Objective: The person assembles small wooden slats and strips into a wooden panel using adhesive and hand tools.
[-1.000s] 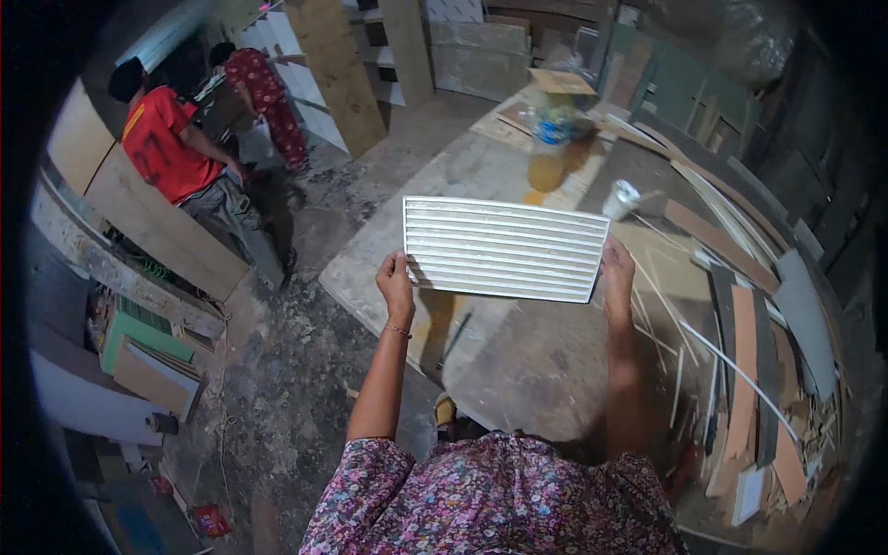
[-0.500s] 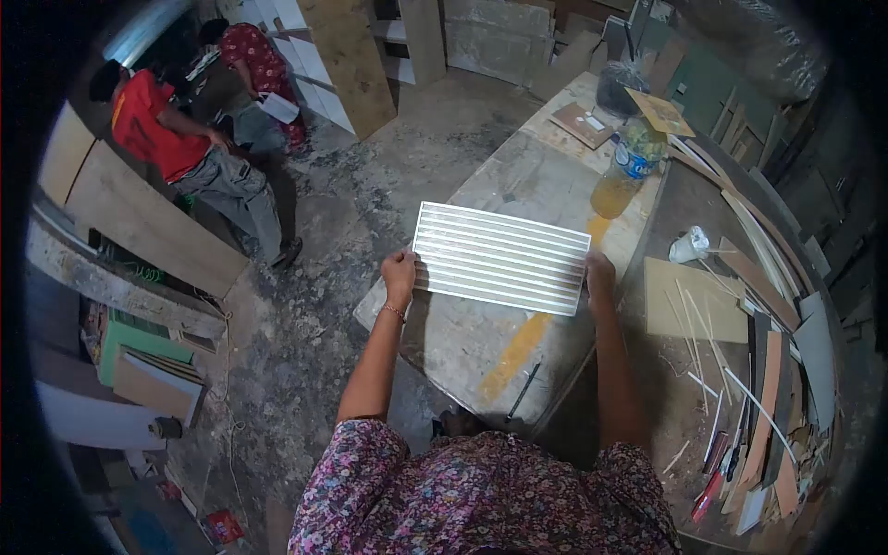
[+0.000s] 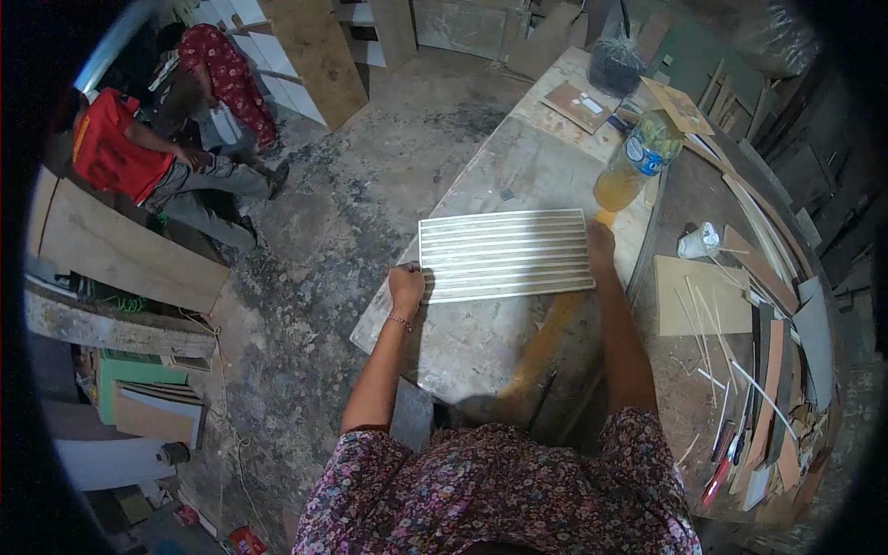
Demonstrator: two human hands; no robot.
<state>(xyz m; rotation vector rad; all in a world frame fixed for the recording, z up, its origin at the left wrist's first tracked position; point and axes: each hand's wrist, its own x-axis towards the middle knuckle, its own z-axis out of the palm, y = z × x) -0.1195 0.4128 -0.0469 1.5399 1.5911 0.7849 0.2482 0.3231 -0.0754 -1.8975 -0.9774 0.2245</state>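
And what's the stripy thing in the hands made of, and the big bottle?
The slatted panel looks like whitish wood or plastic: straight, pale slats in a thin frame, but I can't tell which. The bottle seems to be thin, glossy plastic, because it's see-through and yellowish liquid shows inside.

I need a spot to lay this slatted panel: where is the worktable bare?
Mostly bare between the slatted panel and the brown board, left of the bottle; also below the panel, left of the yellow stripe. Crowded at right: thin strips, cup, beige sheet.
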